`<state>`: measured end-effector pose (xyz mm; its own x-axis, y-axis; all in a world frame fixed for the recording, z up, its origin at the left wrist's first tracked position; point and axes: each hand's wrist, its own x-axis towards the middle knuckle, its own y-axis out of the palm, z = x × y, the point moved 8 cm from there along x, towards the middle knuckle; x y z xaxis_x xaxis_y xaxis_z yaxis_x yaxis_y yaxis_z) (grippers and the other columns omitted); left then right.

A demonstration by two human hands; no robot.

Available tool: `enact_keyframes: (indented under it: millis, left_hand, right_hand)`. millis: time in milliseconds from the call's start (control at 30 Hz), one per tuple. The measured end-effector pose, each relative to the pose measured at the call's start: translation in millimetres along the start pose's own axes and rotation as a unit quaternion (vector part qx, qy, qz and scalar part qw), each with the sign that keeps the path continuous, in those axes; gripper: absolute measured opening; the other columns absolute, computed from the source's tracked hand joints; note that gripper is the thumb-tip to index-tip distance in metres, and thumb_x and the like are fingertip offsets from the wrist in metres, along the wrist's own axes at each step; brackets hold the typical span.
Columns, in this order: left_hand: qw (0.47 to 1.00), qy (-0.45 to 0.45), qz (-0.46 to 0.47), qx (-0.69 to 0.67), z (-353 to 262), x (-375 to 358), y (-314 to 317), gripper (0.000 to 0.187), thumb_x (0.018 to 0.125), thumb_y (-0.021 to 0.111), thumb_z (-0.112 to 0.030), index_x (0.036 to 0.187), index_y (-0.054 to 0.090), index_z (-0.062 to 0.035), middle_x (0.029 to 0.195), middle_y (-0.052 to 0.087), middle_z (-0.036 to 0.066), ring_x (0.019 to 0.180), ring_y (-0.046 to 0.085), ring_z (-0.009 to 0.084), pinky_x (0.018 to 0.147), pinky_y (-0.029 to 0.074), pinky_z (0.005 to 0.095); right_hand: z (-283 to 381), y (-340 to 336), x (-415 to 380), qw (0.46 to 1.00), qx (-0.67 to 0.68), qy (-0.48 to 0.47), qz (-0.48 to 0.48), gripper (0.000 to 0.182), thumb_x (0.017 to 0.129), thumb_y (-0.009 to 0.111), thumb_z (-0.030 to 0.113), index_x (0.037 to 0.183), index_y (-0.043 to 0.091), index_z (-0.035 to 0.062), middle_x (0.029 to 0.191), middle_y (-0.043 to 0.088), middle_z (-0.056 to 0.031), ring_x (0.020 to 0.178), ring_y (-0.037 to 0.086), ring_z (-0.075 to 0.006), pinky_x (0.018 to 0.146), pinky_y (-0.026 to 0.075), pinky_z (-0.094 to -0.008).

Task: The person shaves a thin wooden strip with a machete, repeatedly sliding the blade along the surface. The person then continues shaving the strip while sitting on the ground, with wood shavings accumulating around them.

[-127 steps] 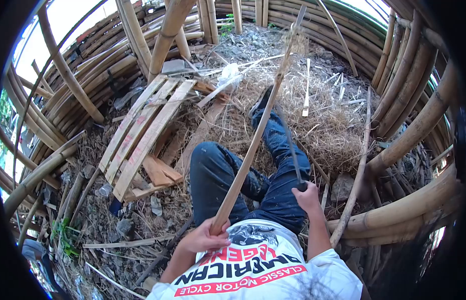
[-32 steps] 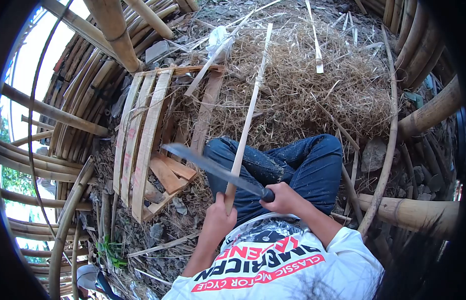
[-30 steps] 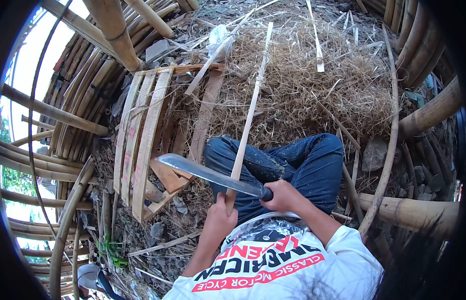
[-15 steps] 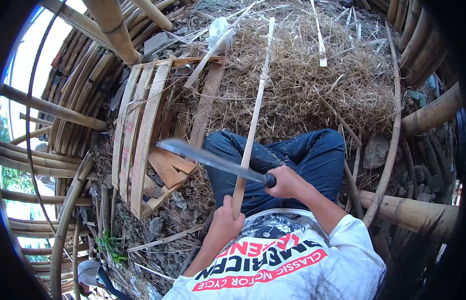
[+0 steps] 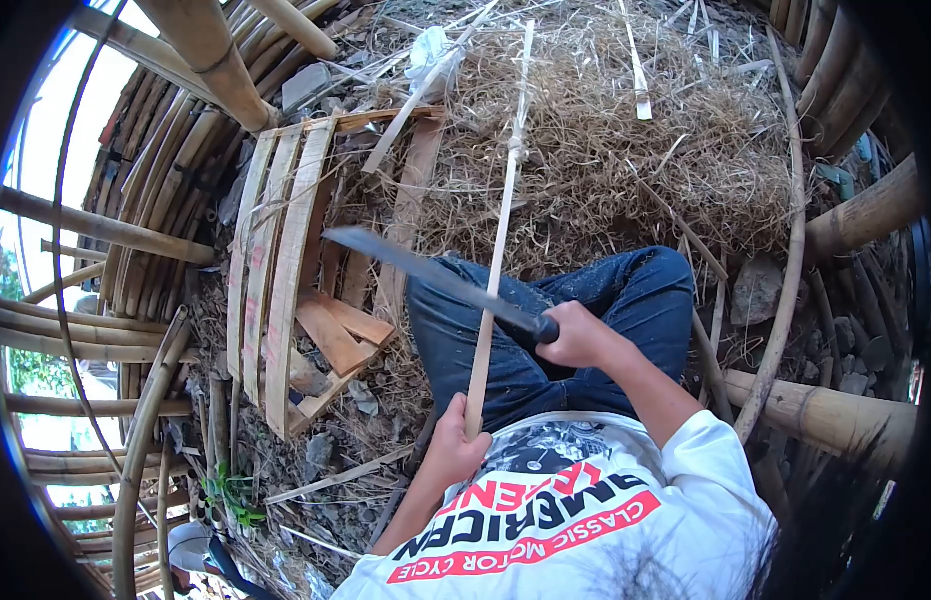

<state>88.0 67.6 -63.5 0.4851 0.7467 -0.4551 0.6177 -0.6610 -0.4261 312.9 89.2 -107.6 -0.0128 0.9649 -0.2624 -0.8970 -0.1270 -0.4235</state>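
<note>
My left hand (image 5: 455, 443) grips the near end of a long, pale bamboo strip (image 5: 499, 230) in front of my shirt. The strip runs away from me across my lap, with a knotty node partway along. My right hand (image 5: 577, 336) is wrapped round the dark handle of a machete (image 5: 425, 269). Its long blade points to the left and crosses over the strip just above my jeans (image 5: 625, 290). Most of the handle is hidden inside my fist.
A slatted wooden crate (image 5: 290, 270) lies on its side at the left, broken boards (image 5: 335, 335) beside it. Dry shavings (image 5: 625, 150) cover the ground ahead. Bamboo poles (image 5: 105, 230) stand along the left, and a thick pole (image 5: 825, 415) lies at the right. A shoe (image 5: 190, 545) shows lower left.
The machete has moved up along the strip, away from my left hand, and my right hand has shifted slightly forward. My left hand still holds the strip's near end.
</note>
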Motion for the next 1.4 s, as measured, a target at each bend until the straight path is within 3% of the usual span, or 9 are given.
enact_keyframes:
  millis: [233, 400, 500, 667, 733, 833, 967, 1033, 1400]
  left_hand:
    - [1.0, -0.021, -0.021, 0.004, -2, 0, -1, 0.029, 0.072, 0.059, -0.004, 0.096, 0.045, 0.0014, 0.074, 0.056, 0.02, 0.067, 0.058, 0.0231, 0.063, 0.046, 0.0346]
    - [1.0, -0.016, -0.007, 0.011, 7, -2, -2, 0.03, 0.072, 0.059, -0.004, 0.097, 0.043, 0.0012, 0.075, 0.055, 0.02, 0.069, 0.055, 0.0218, 0.065, 0.046, 0.0353]
    - [1.0, 0.004, -0.005, -0.002, 13, -2, 4, 0.03, 0.072, 0.059, -0.004, 0.097, 0.043, 0.0008, 0.075, 0.053, 0.019, 0.069, 0.052, 0.0199, 0.066, 0.045, 0.0347]
    - [1.0, 0.029, -0.011, 0.004, 11, 1, 8, 0.03, 0.072, 0.059, -0.003, 0.097, 0.043, -0.0002, 0.072, 0.048, 0.013, 0.069, 0.048, 0.0181, 0.064, 0.044, 0.0331]
    - [0.999, -0.006, 0.017, -0.042, 22, -1, 10, 0.03, 0.072, 0.059, -0.002, 0.098, 0.044, -0.0012, 0.072, 0.046, 0.007, 0.068, 0.046, 0.0159, 0.064, 0.043, 0.0314]
    - [0.987, -0.086, 0.057, -0.12, 29, -4, 10, 0.03, 0.074, 0.059, -0.001, 0.1, 0.044, -0.0017, 0.075, 0.044, 0.003, 0.069, 0.044, 0.0128, 0.064, 0.043, 0.03]
    - [0.994, -0.065, 0.029, -0.079, 18, -3, 7, 0.029, 0.074, 0.059, 0.001, 0.1, 0.045, -0.0018, 0.078, 0.046, 0.002, 0.069, 0.045, 0.01, 0.063, 0.042, 0.0275]
    - [0.997, -0.027, -0.003, -0.069, 12, -4, 2, 0.031, 0.071, 0.056, 0.008, 0.098, 0.045, -0.0045, 0.068, 0.039, -0.007, 0.059, 0.035, 0.0028, 0.053, 0.03, 0.0217]
    - [0.988, -0.047, 0.03, -0.145, 14, 4, 2, 0.034, 0.07, 0.052, 0.01, 0.1, 0.043, -0.0039, 0.063, 0.037, -0.007, 0.049, 0.035, 0.0032, 0.044, 0.029, 0.021]
  right_hand:
    - [0, 15, 5, 0.987, -0.109, 0.015, 0.12, 0.02, 0.065, 0.067, 0.024, 0.075, 0.071, 0.0074, 0.074, 0.068, -0.0192, 0.078, 0.067, -0.0363, 0.074, 0.054, -0.0443]
    - [-8, -13, 22, 0.991, -0.121, 0.02, 0.047, 0.022, 0.066, 0.067, 0.025, 0.076, 0.07, 0.0054, 0.074, 0.067, -0.0204, 0.076, 0.067, -0.0371, 0.071, 0.054, -0.0439]
    - [-42, -27, 38, 0.997, -0.022, 0.063, 0.033, 0.018, 0.065, 0.07, 0.017, 0.07, 0.066, -0.0002, 0.064, 0.064, -0.019, 0.06, 0.064, -0.0317, 0.06, 0.049, -0.0387]
    - [-41, -27, 28, 0.996, -0.062, 0.049, -0.03, 0.02, 0.066, 0.069, 0.016, 0.07, 0.064, -0.0028, 0.065, 0.064, -0.0208, 0.063, 0.065, -0.0346, 0.061, 0.05, -0.0406]
    - [-24, -23, 18, 0.997, -0.048, 0.052, -0.02, 0.022, 0.067, 0.067, 0.02, 0.077, 0.069, 0.0011, 0.076, 0.066, -0.0232, 0.079, 0.066, -0.0393, 0.073, 0.053, -0.0434]
    - [-3, -4, 5, 0.999, -0.036, 0.022, 0.008, 0.023, 0.067, 0.067, 0.022, 0.078, 0.069, 0.0021, 0.077, 0.066, -0.0236, 0.08, 0.066, -0.0399, 0.075, 0.053, -0.0443]
    - [3, 6, 5, 0.995, -0.09, 0.008, 0.048, 0.02, 0.065, 0.068, 0.024, 0.076, 0.07, 0.0066, 0.076, 0.067, -0.0201, 0.078, 0.066, -0.0382, 0.074, 0.054, -0.0446]
    - [-5, 2, 14, 0.985, -0.161, 0.013, 0.063, 0.021, 0.066, 0.068, 0.026, 0.078, 0.072, 0.0087, 0.075, 0.069, -0.0178, 0.078, 0.068, -0.0358, 0.074, 0.055, -0.0431]
    - [-8, -19, 33, 0.986, -0.16, -0.01, 0.042, 0.019, 0.063, 0.067, 0.024, 0.073, 0.07, 0.0075, 0.073, 0.068, -0.0172, 0.076, 0.067, -0.0362, 0.072, 0.054, -0.0428]
